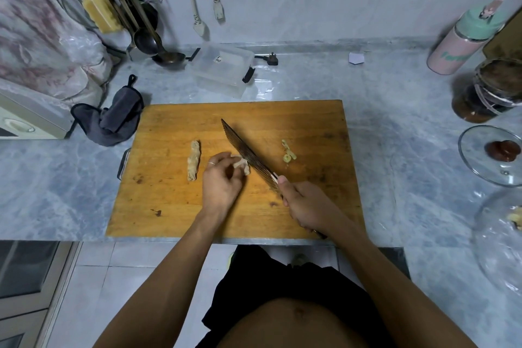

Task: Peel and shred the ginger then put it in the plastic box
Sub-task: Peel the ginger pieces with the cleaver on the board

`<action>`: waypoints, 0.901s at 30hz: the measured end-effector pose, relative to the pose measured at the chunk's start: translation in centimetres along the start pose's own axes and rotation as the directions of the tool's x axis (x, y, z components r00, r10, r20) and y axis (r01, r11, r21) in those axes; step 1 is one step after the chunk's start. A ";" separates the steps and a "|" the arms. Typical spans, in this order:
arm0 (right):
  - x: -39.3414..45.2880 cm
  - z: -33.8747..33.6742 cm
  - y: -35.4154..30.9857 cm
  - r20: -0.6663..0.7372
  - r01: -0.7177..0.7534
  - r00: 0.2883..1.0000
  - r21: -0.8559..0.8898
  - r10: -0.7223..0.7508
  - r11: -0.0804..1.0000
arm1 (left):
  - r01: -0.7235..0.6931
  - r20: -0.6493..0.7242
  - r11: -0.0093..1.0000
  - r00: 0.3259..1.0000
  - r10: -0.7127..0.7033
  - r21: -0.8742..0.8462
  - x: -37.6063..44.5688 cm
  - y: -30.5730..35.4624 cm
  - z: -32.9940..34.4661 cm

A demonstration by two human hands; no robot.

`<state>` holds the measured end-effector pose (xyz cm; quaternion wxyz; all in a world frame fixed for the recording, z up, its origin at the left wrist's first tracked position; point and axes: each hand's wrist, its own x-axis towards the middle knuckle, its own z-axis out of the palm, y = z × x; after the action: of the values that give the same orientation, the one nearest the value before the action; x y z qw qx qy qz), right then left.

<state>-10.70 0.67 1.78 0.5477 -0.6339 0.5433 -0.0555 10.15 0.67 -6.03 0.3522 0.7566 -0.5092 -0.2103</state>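
Marble counter (395, 127), plastic box (223, 69) holding nothing visible, jar (485, 90) of brown contents

Both forearms bare, no sleeves, no watch. Thin silver ring (212, 163) on one finger of left hand (221, 181). Right hand (306, 206) without jewellery. Torso bare at bottom of view. Black shorts (285, 280), loose fabric, at waist.
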 end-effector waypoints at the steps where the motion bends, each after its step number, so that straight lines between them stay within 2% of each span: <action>1: 0.0 0.1 0.0 -0.004 0.001 1.000 0.001 -0.001 1.000 | -0.049 0.021 0.998 0.999 0.048 0.047 -0.2 -0.1 0.0; 3: -0.2 0.3 -0.1 -0.018 0.006 1.000 0.011 -0.006 1.000 | -0.097 0.054 0.988 0.994 0.091 0.117 -0.5 -0.6 0.0; 6: -0.5 0.7 -0.5 -0.041 0.007 0.999 0.036 -0.006 0.999 | -0.062 0.081 0.994 0.995 0.054 0.094 -1.3 -1.5 -0.1; 9: -0.7 1.0 -1.0 -0.042 0.034 0.999 0.032 -0.033 0.999 | -0.087 0.032 0.995 0.996 0.086 0.041 -2.2 -1.7 0.3; 12: -0.6 0.9 -1.3 -0.024 0.049 0.999 -0.014 -0.049 0.999 | -0.073 -0.009 0.995 0.997 0.074 0.062 -2.5 -1.1 1.1; 17: 0.0 0.9 -1.0 -0.053 0.075 0.995 -0.072 -0.079 0.995 | -0.119 0.045 0.969 0.993 0.112 0.215 -2.5 -1.1 1.4; 21: 0.4 1.1 -0.6 -0.029 0.095 0.995 -0.110 -0.099 0.989 | -0.279 0.080 0.897 0.960 0.269 0.343 -1.8 -2.1 1.3; 27: 0.1 1.7 -0.6 -0.029 0.079 0.996 -0.158 -0.085 0.984 | -0.261 0.033 0.919 0.964 0.263 0.297 -2.0 -2.5 1.7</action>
<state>-9.12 1.58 1.48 0.4839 -0.6956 0.5290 -0.0464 9.72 2.57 -9.12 0.2606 0.7269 -0.6304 -0.0793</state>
